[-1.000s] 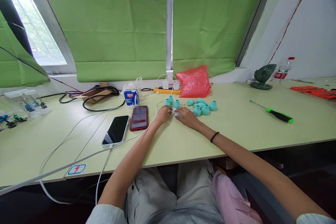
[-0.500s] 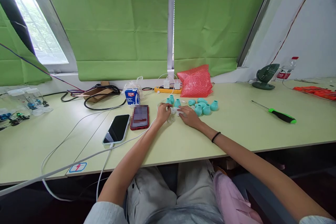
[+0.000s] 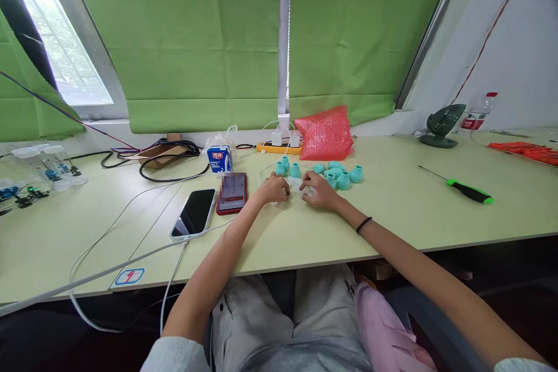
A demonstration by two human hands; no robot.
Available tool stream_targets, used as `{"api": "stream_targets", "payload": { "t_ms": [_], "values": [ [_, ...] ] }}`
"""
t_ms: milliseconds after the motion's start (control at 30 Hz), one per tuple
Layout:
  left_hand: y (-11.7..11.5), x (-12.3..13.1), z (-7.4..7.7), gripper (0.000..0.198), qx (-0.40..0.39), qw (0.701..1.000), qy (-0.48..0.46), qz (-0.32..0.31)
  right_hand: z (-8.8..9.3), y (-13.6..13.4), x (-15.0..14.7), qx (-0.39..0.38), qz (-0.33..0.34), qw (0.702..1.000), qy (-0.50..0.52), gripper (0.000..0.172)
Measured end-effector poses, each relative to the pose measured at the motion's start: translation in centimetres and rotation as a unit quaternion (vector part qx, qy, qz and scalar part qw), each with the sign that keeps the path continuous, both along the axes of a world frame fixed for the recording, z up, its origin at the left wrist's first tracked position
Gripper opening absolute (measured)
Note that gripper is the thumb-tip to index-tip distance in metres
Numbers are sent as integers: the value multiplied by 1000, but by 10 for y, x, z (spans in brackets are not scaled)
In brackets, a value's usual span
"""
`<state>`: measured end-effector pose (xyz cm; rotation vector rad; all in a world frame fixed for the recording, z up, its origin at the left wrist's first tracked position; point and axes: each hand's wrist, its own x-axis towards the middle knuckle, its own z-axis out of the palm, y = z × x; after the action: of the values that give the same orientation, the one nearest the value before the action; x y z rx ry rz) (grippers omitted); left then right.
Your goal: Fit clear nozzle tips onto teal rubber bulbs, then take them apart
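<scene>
Small translucent white pieces (image 3: pixel 295 184) lie on the table between my hands. My left hand (image 3: pixel 274 189) is at their left, its fingers curled inward over something clear that I cannot make out. From the right comes my right hand (image 3: pixel 321 192), with thumb and fingers bent together around a small see-through bit too tiny to name. Just behind my hands stand a few turquoise vase-shaped pieces (image 3: pixel 295 170). Several more turquoise pieces (image 3: pixel 343 180) are grouped beyond my right hand, some upright and some lying down.
A red bubble-wrap bag (image 3: pixel 326 136) and a yellow power strip (image 3: pixel 279 149) sit at the back. Left are a red phone (image 3: pixel 232 193), a white-cased phone (image 3: pixel 194 215), a blue carton (image 3: pixel 220 159) and a white cable (image 3: pixel 131 260). A screwdriver (image 3: pixel 466 189) and fan (image 3: pixel 442 127) are right.
My left hand has drawn slightly nearer, its fingers curling in more. My right hand has shifted a little right and bent its fingers. A gap has opened between the hands.
</scene>
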<state>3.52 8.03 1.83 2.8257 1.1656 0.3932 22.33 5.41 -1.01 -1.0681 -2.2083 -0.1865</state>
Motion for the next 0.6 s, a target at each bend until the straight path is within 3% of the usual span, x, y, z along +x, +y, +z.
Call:
{"api": "stream_targets", "payload": {
  "t_ms": [233, 400, 600],
  "values": [
    [6, 1, 0, 16, -21, 997, -68, -32, 4, -7, 0, -20, 27, 996, -83, 20],
    [7, 3, 2, 15, -43, 984, -173, -18, 1, -7, -5, 4, 3, 1000, -11, 23],
    [11, 3, 3, 14, -119, 940, -319, -3, -2, -7, -9, 10, -5, 1000, 29, 28]
  ]
}}
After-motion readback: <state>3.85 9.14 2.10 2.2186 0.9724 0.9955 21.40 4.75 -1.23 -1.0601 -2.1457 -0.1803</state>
